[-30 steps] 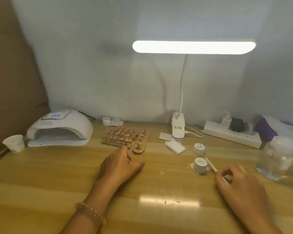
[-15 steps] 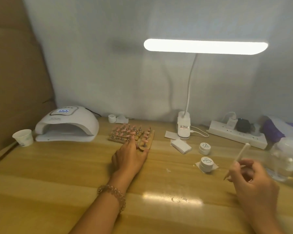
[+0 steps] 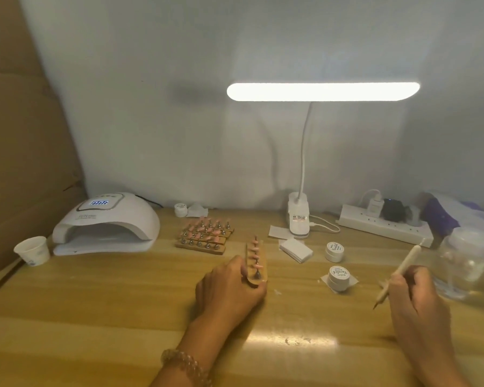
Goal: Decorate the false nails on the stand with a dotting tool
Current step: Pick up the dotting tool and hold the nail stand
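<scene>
Gripped the near end of the stand [image 3: 261, 275] of pink false nails [image 3: 253, 250], centre frame, with the left hand [image 3: 229, 289]; pinched the dotting tool [image 3: 404, 265] pen-fashion in the right hand [image 3: 415, 294], lower right. Looked like preparation; probably called next for loading the tip at the gel pot [image 3: 338, 278]. Worked on a wooden table [image 3: 109, 308] under a lit desk lamp [image 3: 322, 91].
</scene>
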Available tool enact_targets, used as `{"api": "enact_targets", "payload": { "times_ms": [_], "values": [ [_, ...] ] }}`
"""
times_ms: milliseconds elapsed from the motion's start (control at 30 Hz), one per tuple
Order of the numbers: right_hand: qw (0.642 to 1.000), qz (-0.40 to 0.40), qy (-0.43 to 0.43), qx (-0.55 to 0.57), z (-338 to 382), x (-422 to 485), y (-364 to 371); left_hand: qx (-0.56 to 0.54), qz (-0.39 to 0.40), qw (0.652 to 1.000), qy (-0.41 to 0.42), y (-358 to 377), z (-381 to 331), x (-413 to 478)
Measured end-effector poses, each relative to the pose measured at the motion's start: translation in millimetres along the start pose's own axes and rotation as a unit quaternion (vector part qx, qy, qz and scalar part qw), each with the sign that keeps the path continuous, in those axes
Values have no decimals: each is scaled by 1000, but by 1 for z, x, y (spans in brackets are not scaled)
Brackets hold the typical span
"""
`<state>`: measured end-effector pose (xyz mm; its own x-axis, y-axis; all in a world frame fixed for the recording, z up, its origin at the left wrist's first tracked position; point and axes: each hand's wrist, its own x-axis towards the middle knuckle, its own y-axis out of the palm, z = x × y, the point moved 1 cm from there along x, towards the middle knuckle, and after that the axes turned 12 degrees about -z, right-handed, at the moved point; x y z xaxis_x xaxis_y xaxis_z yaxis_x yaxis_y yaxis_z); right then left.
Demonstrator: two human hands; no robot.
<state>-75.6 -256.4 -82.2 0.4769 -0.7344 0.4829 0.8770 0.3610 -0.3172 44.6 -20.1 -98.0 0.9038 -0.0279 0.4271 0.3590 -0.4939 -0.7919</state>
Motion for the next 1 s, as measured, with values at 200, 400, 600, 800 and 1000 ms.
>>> {"api": "enact_targets", "payload": {
  "times_ms": [200,400,600,800,1000],
  "values": [
    [1000,15,13,22,-5,1,-4,-27,68,997,35,-1,-9,-7],
    [999,20,8,38,-10,3,0,11,100,994,41,16,-4,8],
    [1000,17,7,10,-21,9,7,-39,72,997,8,15,8,20],
    [999,6,-51,-20,-19,10,12,-89,67,993,-37,9,21,28],
    [998,-20,-59,-7,-19,10,13,-202,240,949,-42,-13,42,41]
  ]
}}
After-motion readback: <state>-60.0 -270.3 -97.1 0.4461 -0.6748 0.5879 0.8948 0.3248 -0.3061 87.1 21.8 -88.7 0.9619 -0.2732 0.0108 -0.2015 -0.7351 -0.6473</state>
